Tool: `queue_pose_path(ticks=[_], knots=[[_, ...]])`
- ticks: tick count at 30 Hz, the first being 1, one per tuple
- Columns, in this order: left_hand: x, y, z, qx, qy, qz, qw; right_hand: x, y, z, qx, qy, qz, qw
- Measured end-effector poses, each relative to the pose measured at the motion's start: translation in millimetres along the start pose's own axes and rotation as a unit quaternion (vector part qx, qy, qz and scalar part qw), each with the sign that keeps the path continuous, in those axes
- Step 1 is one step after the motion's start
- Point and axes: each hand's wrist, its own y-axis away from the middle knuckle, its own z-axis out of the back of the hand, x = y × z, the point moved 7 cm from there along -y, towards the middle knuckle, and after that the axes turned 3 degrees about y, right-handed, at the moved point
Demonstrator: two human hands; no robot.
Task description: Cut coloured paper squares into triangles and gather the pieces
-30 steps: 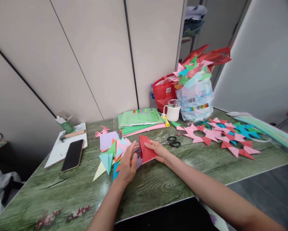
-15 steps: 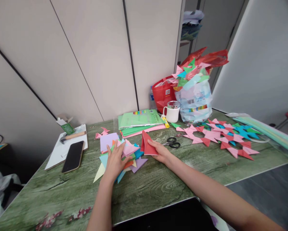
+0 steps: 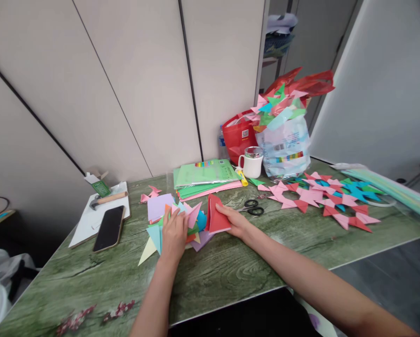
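Observation:
My right hand point(image 3: 236, 222) pinches a red folded paper point(image 3: 217, 215) by its right edge, with the folds standing partly apart. Left of it, my left hand point(image 3: 175, 231) lies over a heap of colourful folded paper pieces point(image 3: 155, 236), its fingers curled in among them; the exact pieces in its grip are partly hidden. A pink pointed piece point(image 3: 194, 215) stands tilted beside the left thumb. Behind the heap lies a lilac paper square point(image 3: 159, 207). Black-handled scissors point(image 3: 255, 210) rest just past my right fingers.
Green and pink paper packs point(image 3: 206, 174) lie at the back, beside a white mug point(image 3: 251, 164). Linked pink and red paper shapes point(image 3: 311, 194) spread to the right, below a stuffed plastic bag point(image 3: 285, 145). At left are a phone point(image 3: 109, 228) and a hammer point(image 3: 108, 199).
My left hand has shifted slightly right, and its spread fingers have curled into the heap. A pink piece there has tipped upward. The red paper has turned slightly in my right hand.

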Motion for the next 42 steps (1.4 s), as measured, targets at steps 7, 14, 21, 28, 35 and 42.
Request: queue_pose_path(ticks=[7, 14, 21, 28, 35, 42], knots=[[-29, 1, 5, -0.014, 0.023, -0.044, 0.999, 8, 6, -8, 0.029, 0.012, 0.023, 0.999], [-32, 3, 3, -0.023, 0.093, -0.009, 0.995, 1, 7, -11, 0.032, 0.064, 0.007, 0.997], [-11, 1, 11, -0.050, 0.202, 0.136, 0.969, -3, 5, -7, 0.009, 0.101, 0.008, 0.995], [-7, 0, 6, -0.030, 0.271, 0.230, 0.934, -3, 8, -13, 0.026, 0.107, 0.005, 0.994], [22, 3, 8, -0.046, 0.200, 0.243, 0.948, 1, 1, -2, -0.004, 0.067, 0.027, 0.997], [57, 22, -12, -0.001, 0.067, 0.229, 0.971, 7, -6, 11, -0.033, 0.024, 0.041, 0.998]])
